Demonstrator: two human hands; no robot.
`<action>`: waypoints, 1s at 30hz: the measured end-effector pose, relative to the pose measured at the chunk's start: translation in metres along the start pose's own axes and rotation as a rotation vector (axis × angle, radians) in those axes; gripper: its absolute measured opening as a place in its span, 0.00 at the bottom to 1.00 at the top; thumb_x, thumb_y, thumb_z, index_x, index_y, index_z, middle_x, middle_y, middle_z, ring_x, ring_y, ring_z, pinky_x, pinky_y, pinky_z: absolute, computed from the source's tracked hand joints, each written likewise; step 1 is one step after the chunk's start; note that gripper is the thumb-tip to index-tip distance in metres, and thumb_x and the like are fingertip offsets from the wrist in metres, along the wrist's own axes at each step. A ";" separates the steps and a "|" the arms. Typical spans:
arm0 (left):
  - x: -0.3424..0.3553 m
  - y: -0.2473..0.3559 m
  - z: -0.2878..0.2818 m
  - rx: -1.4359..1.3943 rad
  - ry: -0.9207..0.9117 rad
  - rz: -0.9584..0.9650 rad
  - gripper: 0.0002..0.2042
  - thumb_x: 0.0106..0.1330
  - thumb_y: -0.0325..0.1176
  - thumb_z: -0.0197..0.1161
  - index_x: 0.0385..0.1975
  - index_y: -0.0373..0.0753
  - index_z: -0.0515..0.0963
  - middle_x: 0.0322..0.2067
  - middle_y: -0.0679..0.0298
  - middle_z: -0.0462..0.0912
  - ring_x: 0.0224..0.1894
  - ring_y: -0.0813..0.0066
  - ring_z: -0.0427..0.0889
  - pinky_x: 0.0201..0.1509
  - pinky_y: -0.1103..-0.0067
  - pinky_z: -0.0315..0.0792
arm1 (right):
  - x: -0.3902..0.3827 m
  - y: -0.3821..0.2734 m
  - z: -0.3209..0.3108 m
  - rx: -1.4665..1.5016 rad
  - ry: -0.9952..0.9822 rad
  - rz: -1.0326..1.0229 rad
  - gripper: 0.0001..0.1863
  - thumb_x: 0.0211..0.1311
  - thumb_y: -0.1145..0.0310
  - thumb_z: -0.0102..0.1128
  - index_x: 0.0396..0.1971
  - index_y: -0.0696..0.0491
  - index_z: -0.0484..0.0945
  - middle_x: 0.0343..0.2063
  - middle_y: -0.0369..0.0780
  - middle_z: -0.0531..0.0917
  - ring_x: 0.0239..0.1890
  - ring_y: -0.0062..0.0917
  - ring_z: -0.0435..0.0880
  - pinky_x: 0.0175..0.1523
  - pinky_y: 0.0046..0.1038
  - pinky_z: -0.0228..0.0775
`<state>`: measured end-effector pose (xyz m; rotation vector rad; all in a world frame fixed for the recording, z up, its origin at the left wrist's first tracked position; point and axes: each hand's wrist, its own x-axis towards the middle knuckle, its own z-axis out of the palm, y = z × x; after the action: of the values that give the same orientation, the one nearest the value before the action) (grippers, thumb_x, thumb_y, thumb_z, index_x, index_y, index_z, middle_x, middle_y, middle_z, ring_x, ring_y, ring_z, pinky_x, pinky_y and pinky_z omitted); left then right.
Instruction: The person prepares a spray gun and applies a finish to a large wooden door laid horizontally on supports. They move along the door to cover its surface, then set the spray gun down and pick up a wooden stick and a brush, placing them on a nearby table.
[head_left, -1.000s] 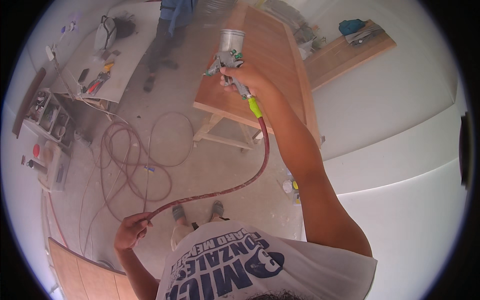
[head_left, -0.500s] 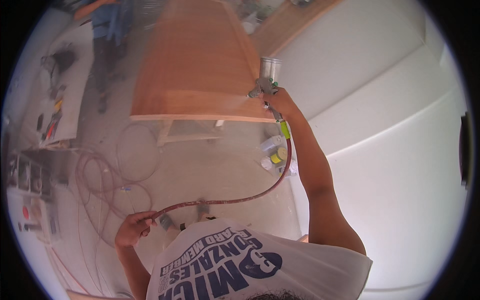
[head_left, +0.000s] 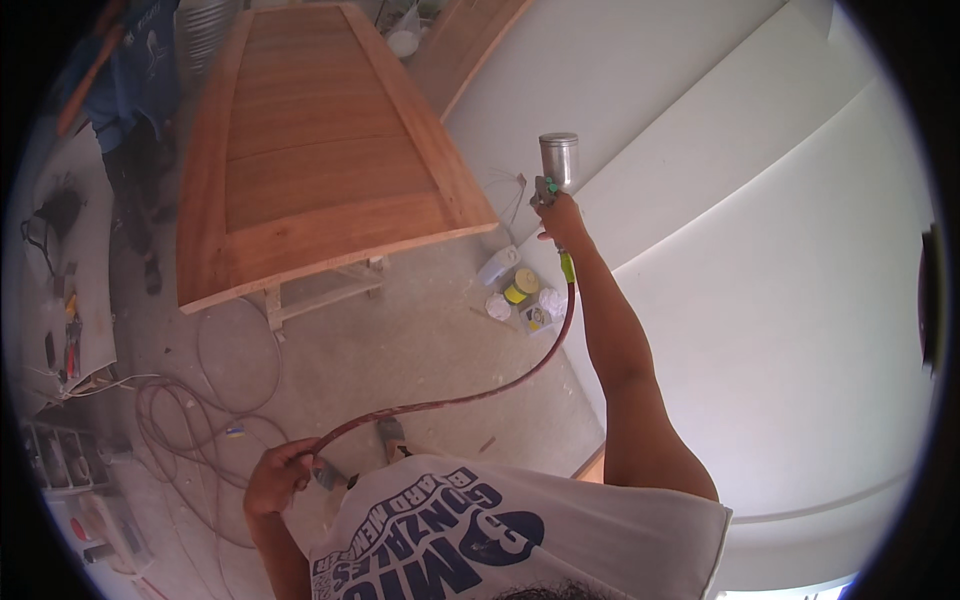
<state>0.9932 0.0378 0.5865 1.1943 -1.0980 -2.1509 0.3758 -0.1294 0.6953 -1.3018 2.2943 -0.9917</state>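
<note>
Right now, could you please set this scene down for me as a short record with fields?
Right hand: gripping a spray gun with a metal cup on top
Left hand: holding a red hose
Hose path: curves from left hand to the gun's yellow-green fitting
Gun position: right of the wooden panel
Panel support: wooden stand
Floor: yellow-banded tin
Upper left: person in blue

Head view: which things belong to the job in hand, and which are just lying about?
In use:
spray gun, in right hand
hose, in left hand
wooden panel on trestle, probably

Apparently lying about:
yellow can, on floor
tools, on side table
</note>
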 end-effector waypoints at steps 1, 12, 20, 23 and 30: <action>-0.005 -0.003 -0.009 0.014 0.000 0.009 0.17 0.69 0.25 0.60 0.57 0.28 0.76 0.34 0.60 0.84 0.22 0.84 0.68 0.26 0.85 0.64 | -0.011 -0.009 0.000 0.042 -0.040 0.017 0.19 0.61 0.70 0.64 0.50 0.63 0.76 0.34 0.44 0.82 0.29 0.26 0.84 0.26 0.28 0.84; -0.128 -0.054 -0.114 -0.070 0.136 0.118 0.17 0.69 0.26 0.61 0.56 0.26 0.76 0.33 0.62 0.83 0.21 0.87 0.67 0.23 0.88 0.62 | -0.146 -0.205 0.117 0.231 -0.491 -0.105 0.15 0.64 0.67 0.64 0.46 0.59 0.78 0.32 0.38 0.81 0.31 0.20 0.81 0.27 0.24 0.78; -0.230 -0.122 -0.141 -0.314 0.349 0.207 0.18 0.69 0.26 0.62 0.56 0.23 0.74 0.32 0.62 0.82 0.20 0.87 0.66 0.22 0.87 0.61 | -0.230 -0.353 0.255 0.446 -0.803 -0.314 0.12 0.65 0.70 0.65 0.43 0.60 0.77 0.29 0.39 0.80 0.28 0.23 0.81 0.29 0.26 0.80; -0.261 -0.131 -0.137 -0.307 0.438 0.192 0.18 0.69 0.27 0.62 0.56 0.24 0.74 0.32 0.61 0.82 0.20 0.86 0.66 0.22 0.87 0.62 | -0.265 -0.397 0.295 0.469 -0.927 -0.315 0.13 0.65 0.69 0.65 0.45 0.60 0.76 0.30 0.39 0.80 0.31 0.24 0.82 0.31 0.27 0.81; -0.262 -0.148 -0.146 -0.335 0.446 0.163 0.17 0.69 0.26 0.60 0.55 0.25 0.76 0.32 0.61 0.82 0.21 0.84 0.66 0.24 0.86 0.62 | -0.303 -0.386 0.295 0.277 -0.856 -0.424 0.17 0.67 0.66 0.63 0.49 0.60 0.75 0.34 0.40 0.81 0.37 0.24 0.82 0.32 0.28 0.82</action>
<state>1.2552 0.2421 0.5511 1.2869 -0.5937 -1.7395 0.9465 -0.1274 0.7408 -1.6861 1.2325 -0.6332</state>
